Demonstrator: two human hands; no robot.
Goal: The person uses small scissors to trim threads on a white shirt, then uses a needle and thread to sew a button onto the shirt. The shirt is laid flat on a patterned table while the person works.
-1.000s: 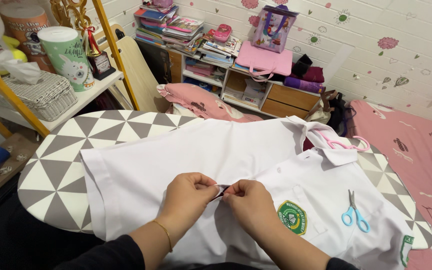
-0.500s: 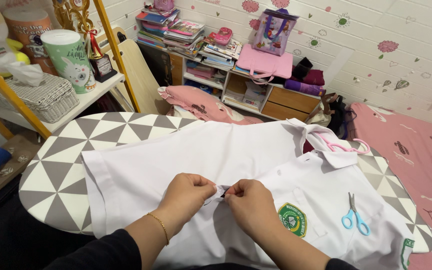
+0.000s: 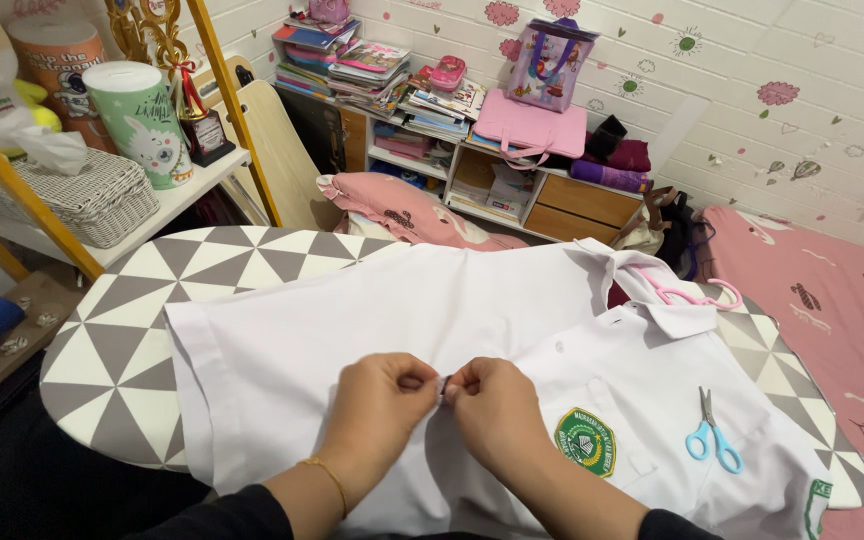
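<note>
Here, the front edge of a white shirt point(image 3: 512, 330) is being pinched by the left hand point(image 3: 377, 405) and the right hand point(image 3: 497, 410), fingers clamped together on the cloth, blue scissors point(image 3: 712, 440) lying nearby.

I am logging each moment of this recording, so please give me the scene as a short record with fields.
surface: grey-and-white triangle-patterned ironing board
garment: white short-sleeved shirt with green round badge, lying flat, pink plastic hanger in collar
left hand: pinching the shirt's front edge
right hand: pinching the same edge, fingertips meeting the left
nearby: blue-handled scissors on the shirt
</note>
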